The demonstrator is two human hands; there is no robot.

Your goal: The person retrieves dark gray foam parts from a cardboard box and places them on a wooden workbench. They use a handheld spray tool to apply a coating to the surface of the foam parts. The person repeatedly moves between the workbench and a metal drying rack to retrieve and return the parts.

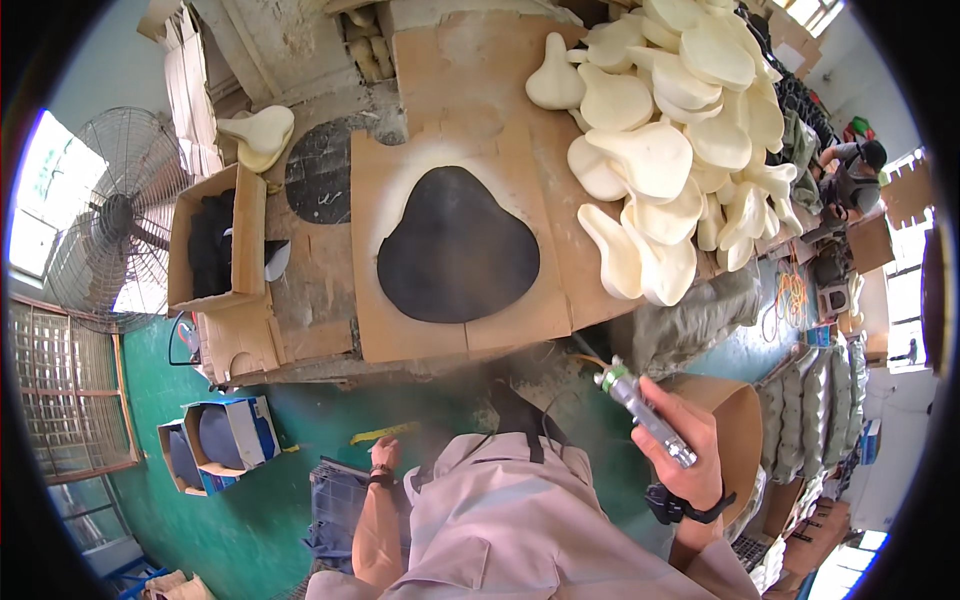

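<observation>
A metal spray gun (645, 412) with a green ring near its nozzle is gripped in my right hand (690, 440), closed round its body. It is held in front of the bench edge, tilted up and to the left. On the bench, a flat black saddle-shaped piece (458, 245) lies on a cardboard sheet (372, 338), with pale overspray around its upper outline. A faint haze hangs over its lower part and the bench edge. My left hand (385, 453) hangs low beside my left leg, apart from the bench; its fingers are mostly hidden.
Cream foam bicycle saddle pads (650, 160) are heaped at the bench's right. At left stand a cardboard box (250, 235) of black pieces, two stacked pads (262, 135) and a large fan (118, 210). Blue boxes (262, 430) sit on the floor. A person (855, 175) is far right.
</observation>
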